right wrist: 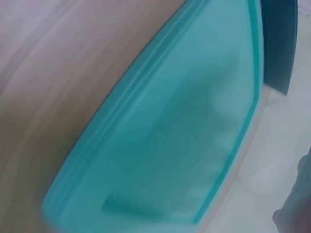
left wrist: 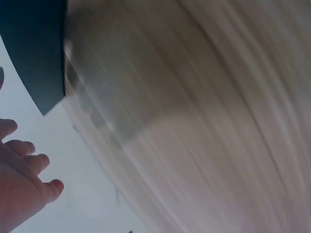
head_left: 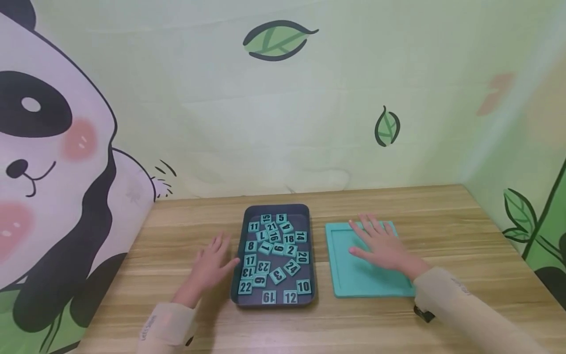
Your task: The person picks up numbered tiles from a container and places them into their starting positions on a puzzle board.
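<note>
A dark rectangular tray (head_left: 283,299) lies on the table with several loose turquoise number tiles (head_left: 277,275) spread inside it, some turned sideways or upside down. Beside its left wall is my left hand (head_left: 208,268), fingers spread and thumb tip right at the rim. To the tray's right lies a flat turquoise square board (head_left: 349,285) with a raised border and no tiles showing on it. My right hand (head_left: 382,246) is spread over the board's upper right part, hiding some of it. In the right wrist view, the board (right wrist: 170,131) fills the middle, with shadow across it.
The wooden table (head_left: 190,216) runs back to a cloth backdrop (head_left: 199,123) printed with a panda and leaves. A small black object (head_left: 423,313) shows under the right sleeve near the board's lower right corner.
</note>
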